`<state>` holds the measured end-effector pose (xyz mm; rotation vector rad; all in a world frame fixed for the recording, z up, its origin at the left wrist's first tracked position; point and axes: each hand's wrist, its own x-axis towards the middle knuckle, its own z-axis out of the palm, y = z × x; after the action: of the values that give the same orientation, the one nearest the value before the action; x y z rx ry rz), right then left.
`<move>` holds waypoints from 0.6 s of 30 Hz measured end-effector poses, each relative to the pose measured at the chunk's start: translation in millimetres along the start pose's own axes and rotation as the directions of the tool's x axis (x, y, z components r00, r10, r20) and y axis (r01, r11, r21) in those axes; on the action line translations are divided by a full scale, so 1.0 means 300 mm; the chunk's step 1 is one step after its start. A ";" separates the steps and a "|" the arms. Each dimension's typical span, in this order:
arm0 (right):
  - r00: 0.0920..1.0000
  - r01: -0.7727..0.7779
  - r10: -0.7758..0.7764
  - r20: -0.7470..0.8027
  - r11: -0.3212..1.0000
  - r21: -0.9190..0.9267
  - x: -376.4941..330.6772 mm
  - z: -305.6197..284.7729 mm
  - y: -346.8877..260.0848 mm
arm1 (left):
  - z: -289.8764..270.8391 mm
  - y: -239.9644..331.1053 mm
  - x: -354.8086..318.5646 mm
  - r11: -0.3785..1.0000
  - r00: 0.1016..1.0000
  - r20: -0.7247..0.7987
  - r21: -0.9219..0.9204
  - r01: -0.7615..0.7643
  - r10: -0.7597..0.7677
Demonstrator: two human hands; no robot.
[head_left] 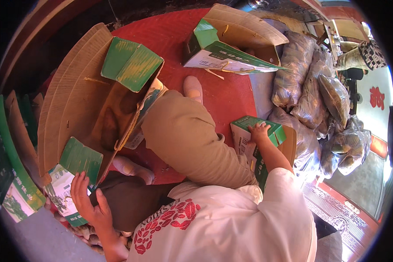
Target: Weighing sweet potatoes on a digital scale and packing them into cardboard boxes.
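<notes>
A large cardboard box (pixel 74 98) stands open at my left, its brown inside facing up and its green flaps folded out. Brown shapes lie in its shadowed bottom, too dim to name. My left hand (pixel 88 201) is open, fingers stretched flat against the printed outer side of this box near its front corner. On the right, my right hand (pixel 258 131) rests with fingers spread on the green top of a smaller green and white carton (pixel 244 137). A brown cardboard flap sticks out beside that carton. My bent knee lies between the two boxes.
Another open green and white box (pixel 231 56) stands on the red mat (pixel 172 46) ahead. Clear plastic bags (pixel 292 72) with brown contents pile up at right. More cartons (pixel 19 170) stand far left; brown lumps (pixel 91 238) lie below my left hand. A person's arm (pixel 356 56) shows far right.
</notes>
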<state>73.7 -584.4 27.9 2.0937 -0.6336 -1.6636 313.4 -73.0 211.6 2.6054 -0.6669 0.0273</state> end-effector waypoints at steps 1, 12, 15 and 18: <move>0.999 0.012 -0.013 -0.038 1.000 -0.010 -0.015 0.033 0.000 | 0.001 0.002 0.000 1.000 1.000 0.005 -0.005 0.005 -0.005; 0.969 0.039 0.005 -0.249 0.985 0.168 -0.102 0.015 0.092 | 0.017 0.013 0.016 1.000 1.000 0.012 -0.025 0.009 -0.009; 0.894 -0.100 0.241 -0.377 0.929 0.357 -0.201 -0.017 0.283 | 0.013 0.024 0.023 0.999 1.000 -0.002 -0.032 0.014 -0.014; 0.875 -0.187 0.369 -0.314 0.854 0.485 -0.226 0.069 0.389 | 0.014 0.033 0.025 0.999 0.999 -0.020 -0.040 0.030 -0.031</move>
<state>28.1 -642.2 142.9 2.3978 -1.2010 -0.9431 315.1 -86.1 213.1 2.5732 -0.6141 0.0308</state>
